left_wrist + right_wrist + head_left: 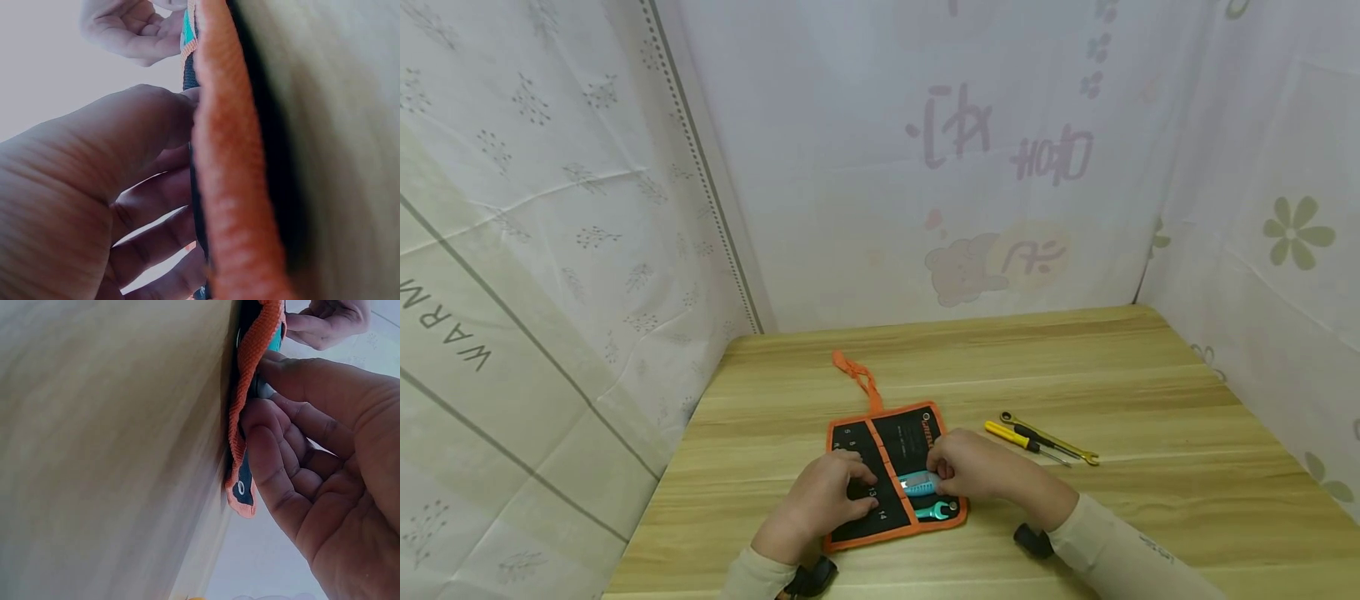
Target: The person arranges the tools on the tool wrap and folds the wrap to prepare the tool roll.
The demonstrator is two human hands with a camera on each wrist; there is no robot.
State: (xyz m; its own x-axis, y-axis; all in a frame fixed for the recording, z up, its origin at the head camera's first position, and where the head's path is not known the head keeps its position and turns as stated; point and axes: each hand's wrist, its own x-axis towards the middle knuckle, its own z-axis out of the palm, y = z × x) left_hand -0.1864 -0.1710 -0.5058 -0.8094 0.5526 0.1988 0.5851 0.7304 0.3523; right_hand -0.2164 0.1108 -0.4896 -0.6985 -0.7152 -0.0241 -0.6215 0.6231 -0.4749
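A black tool pouch (891, 442) with orange edging lies open on the table. The right hand (973, 467) pinches the end of a light-blue utility knife (919, 482), whose other end sits in a pocket. Beside it, a teal wrench (934, 511) lies partly in another pocket. On the pouch's numbered left panel rests the left hand (827, 496), thumb and fingers spread apart. In the left wrist view the left hand (81, 169) touches the pouch behind its orange edge (231, 150). The right wrist view shows the right hand (325, 444) with fingertips curled at the pouch edge.
Right of the pouch lie a yellow screwdriver (1011, 434) and a combination wrench (1060, 444) with a dark shaft between them. An orange strap (859, 372) extends behind the pouch. Patterned cloth (850, 167) hangs around the wooden table (760, 417).
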